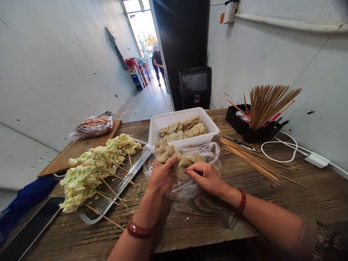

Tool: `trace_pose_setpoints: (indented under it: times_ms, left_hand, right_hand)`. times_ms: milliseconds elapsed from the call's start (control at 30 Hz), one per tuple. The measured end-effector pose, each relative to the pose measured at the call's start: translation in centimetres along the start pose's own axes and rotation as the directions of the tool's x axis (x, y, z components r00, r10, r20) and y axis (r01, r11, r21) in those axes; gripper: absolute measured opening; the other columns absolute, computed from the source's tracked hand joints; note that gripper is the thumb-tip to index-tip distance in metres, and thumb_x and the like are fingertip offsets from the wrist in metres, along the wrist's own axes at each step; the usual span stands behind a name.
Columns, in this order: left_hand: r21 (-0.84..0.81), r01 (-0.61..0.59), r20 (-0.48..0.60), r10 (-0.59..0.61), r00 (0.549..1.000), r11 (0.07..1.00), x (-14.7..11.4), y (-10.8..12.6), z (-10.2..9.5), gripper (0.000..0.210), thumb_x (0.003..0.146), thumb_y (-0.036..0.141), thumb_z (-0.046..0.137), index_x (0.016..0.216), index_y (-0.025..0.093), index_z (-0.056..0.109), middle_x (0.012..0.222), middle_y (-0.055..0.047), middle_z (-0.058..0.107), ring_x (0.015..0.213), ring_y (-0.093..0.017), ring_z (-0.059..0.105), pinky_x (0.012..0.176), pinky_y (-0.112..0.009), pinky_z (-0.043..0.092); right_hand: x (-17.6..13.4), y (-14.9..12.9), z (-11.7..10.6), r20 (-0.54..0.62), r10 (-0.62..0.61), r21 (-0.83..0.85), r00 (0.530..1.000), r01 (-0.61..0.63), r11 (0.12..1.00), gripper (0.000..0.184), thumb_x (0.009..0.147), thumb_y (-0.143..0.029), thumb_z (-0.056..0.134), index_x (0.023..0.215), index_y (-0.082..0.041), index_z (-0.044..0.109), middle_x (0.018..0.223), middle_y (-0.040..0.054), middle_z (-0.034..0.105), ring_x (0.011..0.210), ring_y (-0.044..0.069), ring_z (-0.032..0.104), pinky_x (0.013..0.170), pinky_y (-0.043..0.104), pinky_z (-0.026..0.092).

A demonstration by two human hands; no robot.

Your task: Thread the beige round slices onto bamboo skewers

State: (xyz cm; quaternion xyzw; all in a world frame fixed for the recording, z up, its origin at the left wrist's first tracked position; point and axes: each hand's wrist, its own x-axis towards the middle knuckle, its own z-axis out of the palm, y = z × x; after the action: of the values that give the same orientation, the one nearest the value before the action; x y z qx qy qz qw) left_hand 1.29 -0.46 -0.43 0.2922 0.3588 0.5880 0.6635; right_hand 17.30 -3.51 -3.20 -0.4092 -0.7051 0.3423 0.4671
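Note:
My left hand (pixel 163 175) is closed on a skewer of thin, round, beige slices (pixel 164 152), whose exact food I cannot tell. Just to its right, my right hand (pixel 205 177) pinches the end of what looks like a thin stick, mostly hidden by the fingers. More beige slices (pixel 197 159) lie in a clear plastic bag (pixel 214 152) behind and beneath both hands. Beyond the bag, a white plastic tub (pixel 213 129) contains several finished-looking skewers of the same slices (pixel 175 136).
Cauliflower skewers (pixel 89 170) lie on a metal tray (pixel 136 164) at left, near a phone (pixel 32 228). Behind are a wooden board (pixel 57 159) and bagged food (pixel 95 125). Loose bamboo sticks (pixel 250 159), a black stick holder (pixel 255 134) and a white cable (pixel 292 159) occupy the right. A person (pixel 157 61) bends near the doorway.

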Motion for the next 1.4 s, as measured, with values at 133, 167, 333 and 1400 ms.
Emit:
trace_pose_setpoints:
  times_ms: [133,167,333,1400]
  left_hand:
    - [-0.013,0.044,0.076,-0.043,0.996,0.999,-0.1,0.4,-0.5,0.031,0.07,0.019,0.081,0.097,0.02,0.066,0.096,-0.003,0.074,0.085,-0.018,0.069,0.081,-0.03,0.054]
    - [-0.023,0.052,0.098,-0.049,0.994,0.998,0.0,0.5,-0.8,0.03,0.073,0.023,0.08,0.099,0.02,0.066,0.098,-0.004,0.074,0.089,-0.019,0.069,0.083,-0.031,0.054]
    - [-0.171,0.079,0.167,-0.05,0.985,0.982,0.3,2.0,-1.9,0.038,0.088,0.043,0.062,0.118,0.019,0.061,0.107,-0.009,0.073,0.1,-0.024,0.068,0.089,-0.039,0.053]
    - [0.137,0.096,0.132,-0.114,0.985,0.986,0.1,1.0,-1.9,0.034,0.073,0.036,0.08,0.094,0.012,0.071,0.083,-0.011,0.074,0.066,-0.016,0.067,0.066,-0.028,0.052]
  right_hand:
    - [-0.1,0.0,-0.1,-0.043,-0.04,-0.003,0.998,0.04,0.999,0.022,0.091,-0.023,0.057,0.076,-0.015,0.072,0.071,0.0046,0.071,0.066,0.016,0.063,0.063,0.026,0.046]
    - [-0.1,0.1,-0.1,-0.05,-0.045,0.002,0.998,0.045,0.999,0.022,0.091,-0.023,0.057,0.077,-0.015,0.072,0.071,0.0047,0.072,0.067,0.016,0.064,0.063,0.026,0.046]
    - [-0.1,0.3,0.0,-0.054,-0.026,0.012,0.998,0.027,1.0,0.022,0.092,-0.026,0.057,0.081,-0.016,0.074,0.075,0.0054,0.074,0.07,0.017,0.067,0.065,0.027,0.048]
    - [13.3,0.6,-9.7,0.111,-0.118,-0.668,0.987,0.162,0.726,0.018,0.09,-0.014,0.057,0.092,-0.013,0.075,0.094,0.0102,0.072,0.088,0.021,0.066,0.08,0.03,0.047]
